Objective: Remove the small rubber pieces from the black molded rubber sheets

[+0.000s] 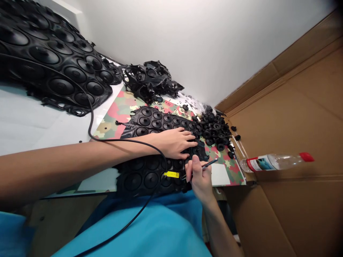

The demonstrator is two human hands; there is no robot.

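A black rubber sheet of moulded round discs (151, 180) lies on the table in front of me and hangs at its front edge. My left hand (178, 142) rests flat on this sheet, fingers spread and pointing right. Close to the sheet's right front corner, my right hand (200, 176) is closed around slim dark tweezers (210, 164). Their two tips point left, at or just above the sheet; contact is hard to make out. A black cable with a yellow tag (172, 174) crosses over my left forearm.
Large stacked disc sheets (61, 53) stand at the left. Torn black rubber scrap (150, 80) lies at the back, beside small loose rings (191, 101). A heap of separated black parts (215, 128) sits right, near a red-capped bottle (278, 162) and cardboard walls (302, 107).
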